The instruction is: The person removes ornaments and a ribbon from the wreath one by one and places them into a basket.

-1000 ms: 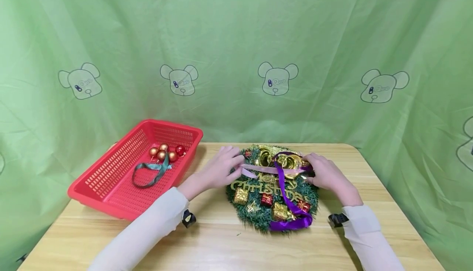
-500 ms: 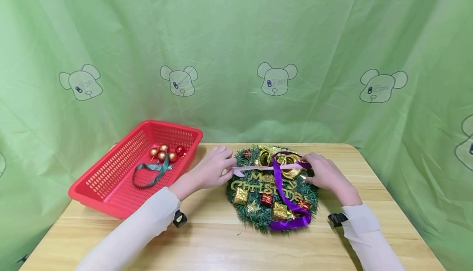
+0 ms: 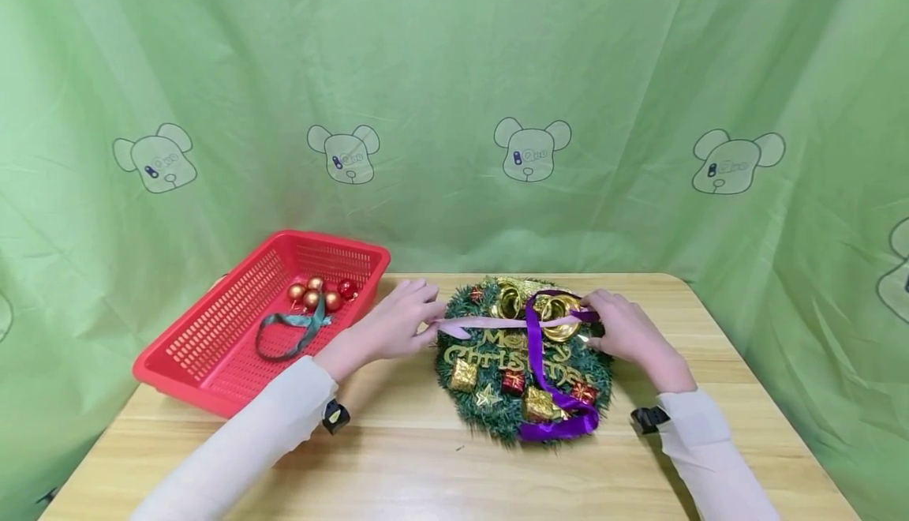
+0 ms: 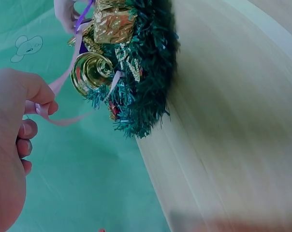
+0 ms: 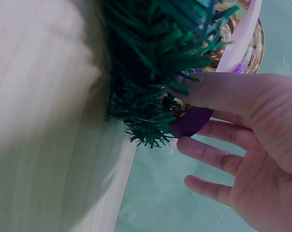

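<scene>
A round green Christmas wreath (image 3: 490, 418) with gold lettering, gold bells and small wrapped boxes lies on the table. Across its upper part runs a pale pink ribbon (image 3: 490, 322), stretched between both hands. My left hand (image 3: 398, 324) pinches it between thumb and index finger just left of the wreath, and a short length of ribbon loops back toward the wreath. At the upper right edge, my right hand (image 3: 628, 331) pinches a purple ribbon (image 5: 194, 122) with thumb and forefingers; its other fingers extend loosely. The purple ribbon also trails down over the front of the wreath.
A red plastic basket (image 3: 206, 331) stands at the left, holding several gold baubles (image 3: 311, 298), a red bauble (image 3: 347, 289) and a dark green ribbon (image 3: 301, 343). Behind the wooden table (image 3: 454, 481) hangs a green curtain (image 3: 440, 55).
My left hand has moved left, drawing the pink ribbon out straighter across the wreath. The right hand stays nearly still at the wreath's edge.
</scene>
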`<action>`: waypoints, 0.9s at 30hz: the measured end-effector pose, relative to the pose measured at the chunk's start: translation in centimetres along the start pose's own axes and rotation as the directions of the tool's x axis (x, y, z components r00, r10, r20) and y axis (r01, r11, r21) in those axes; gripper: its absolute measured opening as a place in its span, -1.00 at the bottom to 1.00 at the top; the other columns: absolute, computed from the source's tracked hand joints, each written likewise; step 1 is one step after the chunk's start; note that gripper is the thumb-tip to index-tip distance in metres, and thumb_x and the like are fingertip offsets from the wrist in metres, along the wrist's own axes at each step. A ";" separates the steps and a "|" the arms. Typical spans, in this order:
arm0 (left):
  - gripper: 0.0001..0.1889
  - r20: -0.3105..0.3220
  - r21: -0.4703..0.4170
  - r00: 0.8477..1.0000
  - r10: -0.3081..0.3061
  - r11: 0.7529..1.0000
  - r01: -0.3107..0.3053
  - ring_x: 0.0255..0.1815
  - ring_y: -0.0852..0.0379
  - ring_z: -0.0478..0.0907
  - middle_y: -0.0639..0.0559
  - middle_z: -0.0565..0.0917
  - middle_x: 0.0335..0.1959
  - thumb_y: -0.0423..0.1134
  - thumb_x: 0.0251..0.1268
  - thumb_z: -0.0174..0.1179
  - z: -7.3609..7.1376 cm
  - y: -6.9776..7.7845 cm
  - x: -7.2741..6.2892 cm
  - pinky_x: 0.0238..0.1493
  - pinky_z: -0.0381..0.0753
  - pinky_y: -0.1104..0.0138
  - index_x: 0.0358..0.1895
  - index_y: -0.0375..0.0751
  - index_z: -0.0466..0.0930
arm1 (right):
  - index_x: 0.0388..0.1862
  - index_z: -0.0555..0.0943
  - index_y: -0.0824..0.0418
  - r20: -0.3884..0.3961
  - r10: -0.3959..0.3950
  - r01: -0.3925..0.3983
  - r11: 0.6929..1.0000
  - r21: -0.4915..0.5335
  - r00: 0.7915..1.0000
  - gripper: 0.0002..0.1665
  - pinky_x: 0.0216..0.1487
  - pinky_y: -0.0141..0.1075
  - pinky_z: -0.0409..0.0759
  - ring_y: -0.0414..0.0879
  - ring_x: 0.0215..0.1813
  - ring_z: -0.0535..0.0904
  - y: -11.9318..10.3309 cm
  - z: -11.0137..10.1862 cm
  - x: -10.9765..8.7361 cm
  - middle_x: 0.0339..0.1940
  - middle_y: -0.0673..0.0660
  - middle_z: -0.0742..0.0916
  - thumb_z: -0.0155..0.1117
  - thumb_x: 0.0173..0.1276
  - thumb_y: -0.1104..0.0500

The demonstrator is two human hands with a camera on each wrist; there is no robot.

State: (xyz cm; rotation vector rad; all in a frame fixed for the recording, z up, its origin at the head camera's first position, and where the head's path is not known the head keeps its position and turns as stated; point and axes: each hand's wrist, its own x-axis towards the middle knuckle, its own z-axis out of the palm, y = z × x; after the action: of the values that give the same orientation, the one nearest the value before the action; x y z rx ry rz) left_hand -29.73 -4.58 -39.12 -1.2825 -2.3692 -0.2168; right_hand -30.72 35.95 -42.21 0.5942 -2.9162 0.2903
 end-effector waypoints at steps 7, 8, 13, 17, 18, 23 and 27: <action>-0.96 -0.019 0.000 1.000 -0.007 1.000 0.007 -0.25 0.12 0.26 0.12 0.38 -0.38 -0.24 0.23 0.24 -0.2 -0.8 -0.1 -0.09 0.30 0.24 -0.33 -0.05 0.57 | 0.25 0.51 0.42 -0.007 -0.007 0.007 1.000 0.001 1.000 -0.18 0.20 0.32 0.47 0.40 0.15 0.57 0.0 -0.1 -0.1 0.16 0.40 0.65 0.62 -0.01 0.23; -0.96 -0.022 0.003 1.000 -0.012 1.000 0.012 -0.25 0.11 0.26 0.11 0.38 -0.38 -0.25 0.22 0.24 -0.3 -0.9 -0.2 -0.10 0.30 0.23 -0.34 -0.05 0.57 | 0.24 0.51 0.42 -0.010 -0.009 0.009 1.000 0.000 1.000 -0.19 0.19 0.31 0.48 0.39 0.14 0.58 -0.1 -0.2 -0.1 0.15 0.39 0.65 0.62 -0.01 0.22; -0.93 -0.038 0.024 0.998 -0.055 0.998 0.056 -0.28 0.10 0.24 0.10 0.37 -0.38 -0.27 0.20 0.26 -0.7 -1.7 -0.6 -0.14 0.26 0.24 -0.37 -0.06 0.55 | 0.22 0.52 0.42 -0.015 -0.012 0.012 1.000 0.002 1.000 -0.20 0.17 0.30 0.49 0.38 0.11 0.59 -0.2 -0.3 -0.1 0.13 0.39 0.66 0.62 -0.02 0.24; -0.91 -0.036 0.025 0.994 -0.099 0.995 0.100 -0.28 0.08 0.23 0.09 0.36 -0.39 -0.29 0.24 0.27 -0.9 -2.6 -1.0 -0.15 0.22 0.24 -0.38 -0.09 0.55 | 0.24 0.51 0.44 -0.013 -0.011 0.011 1.000 0.002 1.000 -0.19 0.19 0.32 0.48 0.41 0.15 0.57 -0.3 -0.4 -0.1 0.15 0.42 0.65 0.62 -0.01 0.25; -0.91 -0.031 0.024 0.993 -0.113 0.993 0.114 -0.28 0.08 0.23 0.09 0.36 -0.39 -0.29 0.26 0.26 -1.0 -2.8 -1.1 -0.15 0.20 0.25 -0.38 -0.09 0.54 | 0.24 0.51 0.44 -0.012 -0.009 0.009 1.000 0.001 1.000 -0.19 0.20 0.32 0.47 0.42 0.16 0.57 -0.3 -0.4 -0.1 0.16 0.42 0.65 0.62 -0.01 0.25; -0.91 -0.005 0.034 0.984 -0.181 0.983 0.181 -0.25 0.08 0.22 0.09 0.37 -0.39 -0.28 0.29 0.24 -1.3 -3.8 -1.5 -0.16 0.16 0.26 -0.37 -0.09 0.53 | 0.27 0.50 0.44 -0.002 -0.006 0.006 1.000 -0.006 1.000 -0.17 0.22 0.33 0.46 0.42 0.18 0.56 -0.4 -0.4 -0.1 0.19 0.43 0.64 0.61 0.01 0.23; -0.93 -0.016 0.043 0.979 -0.205 0.978 0.206 -0.27 0.05 0.24 0.05 0.39 -0.40 -0.30 0.27 0.23 -1.6 -4.7 -1.7 -0.18 0.18 0.24 -0.37 -0.11 0.55 | 0.26 0.50 0.44 -0.004 -0.012 0.012 1.000 -0.007 1.000 -0.17 0.21 0.33 0.47 0.43 0.18 0.56 -0.3 -0.3 -0.1 0.19 0.43 0.64 0.61 0.00 0.24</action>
State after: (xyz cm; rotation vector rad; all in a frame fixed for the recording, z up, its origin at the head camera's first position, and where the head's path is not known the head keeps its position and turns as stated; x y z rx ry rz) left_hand -32.30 -8.98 -38.10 -1.0130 -2.4823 -0.2315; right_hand -30.46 35.74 -41.90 0.6095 -2.9078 0.2794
